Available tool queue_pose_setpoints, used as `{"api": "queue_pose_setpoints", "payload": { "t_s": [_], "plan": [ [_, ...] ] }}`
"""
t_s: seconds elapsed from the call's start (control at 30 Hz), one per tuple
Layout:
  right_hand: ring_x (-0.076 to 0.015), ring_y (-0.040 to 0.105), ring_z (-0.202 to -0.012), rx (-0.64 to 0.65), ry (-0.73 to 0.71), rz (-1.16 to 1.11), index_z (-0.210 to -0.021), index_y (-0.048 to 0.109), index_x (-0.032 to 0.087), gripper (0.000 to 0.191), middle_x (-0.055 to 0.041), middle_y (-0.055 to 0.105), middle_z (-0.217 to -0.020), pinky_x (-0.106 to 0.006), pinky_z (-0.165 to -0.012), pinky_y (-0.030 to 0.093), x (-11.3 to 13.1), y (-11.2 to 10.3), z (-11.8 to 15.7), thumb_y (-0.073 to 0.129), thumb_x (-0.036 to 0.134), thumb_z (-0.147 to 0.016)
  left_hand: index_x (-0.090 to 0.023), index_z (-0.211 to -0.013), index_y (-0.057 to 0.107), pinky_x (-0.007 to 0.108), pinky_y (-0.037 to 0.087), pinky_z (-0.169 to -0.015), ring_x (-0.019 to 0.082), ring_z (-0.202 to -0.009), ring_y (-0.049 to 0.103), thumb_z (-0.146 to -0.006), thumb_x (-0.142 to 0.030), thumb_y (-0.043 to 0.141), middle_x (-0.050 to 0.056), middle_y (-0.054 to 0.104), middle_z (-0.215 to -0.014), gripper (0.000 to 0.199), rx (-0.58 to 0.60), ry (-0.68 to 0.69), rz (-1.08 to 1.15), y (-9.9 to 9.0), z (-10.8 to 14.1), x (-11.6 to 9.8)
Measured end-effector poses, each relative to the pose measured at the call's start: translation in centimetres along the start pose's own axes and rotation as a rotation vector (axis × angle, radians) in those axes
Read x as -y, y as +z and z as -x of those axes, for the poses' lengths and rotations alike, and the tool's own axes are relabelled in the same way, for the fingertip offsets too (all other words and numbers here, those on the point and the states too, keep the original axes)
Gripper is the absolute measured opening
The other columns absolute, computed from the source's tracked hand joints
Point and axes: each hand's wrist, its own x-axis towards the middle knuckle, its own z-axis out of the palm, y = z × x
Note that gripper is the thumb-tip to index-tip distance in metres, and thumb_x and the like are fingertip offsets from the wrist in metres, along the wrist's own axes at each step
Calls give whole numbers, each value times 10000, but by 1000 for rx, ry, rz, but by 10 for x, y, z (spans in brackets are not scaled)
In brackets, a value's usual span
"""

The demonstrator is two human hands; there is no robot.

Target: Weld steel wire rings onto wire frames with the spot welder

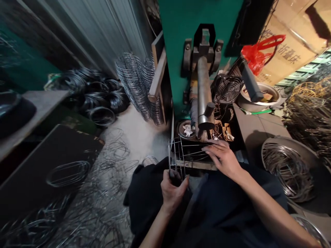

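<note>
A small wire frame of thin metal rods stands upright over my lap, in front of the green machine. Its lower end is gripped by my left hand, with the fingers wrapped round the rods. My right hand is at the frame's right side, below the machine's steel cylinder. Thumb and fingertips are pressed together on the ends of thin rods that run left to the frame. The contact between the cylinder's lower tip and the wires cannot be made out.
Wire coils and a stack of wire rings lie at the left behind a floor strewn with wire scraps. At the right are a basin of bent wires, a round tub, a red bag and a cardboard box.
</note>
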Motion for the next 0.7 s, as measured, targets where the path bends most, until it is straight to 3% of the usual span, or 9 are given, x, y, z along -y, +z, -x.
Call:
{"api": "queue_pose_setpoints", "payload": {
  "t_s": [0.17, 0.3, 0.5, 0.7],
  "plan": [
    [-267, 618, -1229, 56, -6, 46, -1214, 696, 232, 282, -87, 761, -1089, -525, -1054, 421, -2, 10, -3, 501, 204, -1013, -236, -785, 402, 226, 471, -585, 119, -577, 514, -674, -358, 863, -49, 519, -672, 489, -26, -16, -11, -1, -1, -5],
    [-256, 606, -1252, 1, -39, 112, -1276, 667, 249, 337, -89, 757, -1131, -547, -1107, 325, 3, 12, -1, 488, 152, -1007, -235, -777, 402, 222, 483, -575, 120, -574, 531, -683, -392, 856, -44, 523, -667, 489, -43, -15, -19, -1, -3, -12],
    [-235, 639, -1198, -117, -78, 13, -1136, 717, 241, 211, -53, 777, -1046, -445, -1032, 375, 5, 6, -7, 560, 194, -1003, -232, -817, 392, 210, 489, -602, 105, -592, 549, -728, -319, 828, -54, 541, -704, 454, -42, 109, -71, 0, -6, -9],
    [-230, 661, -1153, -163, -110, -10, -1127, 718, 239, 196, -45, 778, -1050, -425, -996, 380, 2, 4, -16, 567, 204, -1006, -235, -816, 381, 211, 477, -597, 101, -580, 527, -740, -301, 823, -64, 514, -688, 453, -31, 129, -14, 6, -12, -6]
  ]
}}
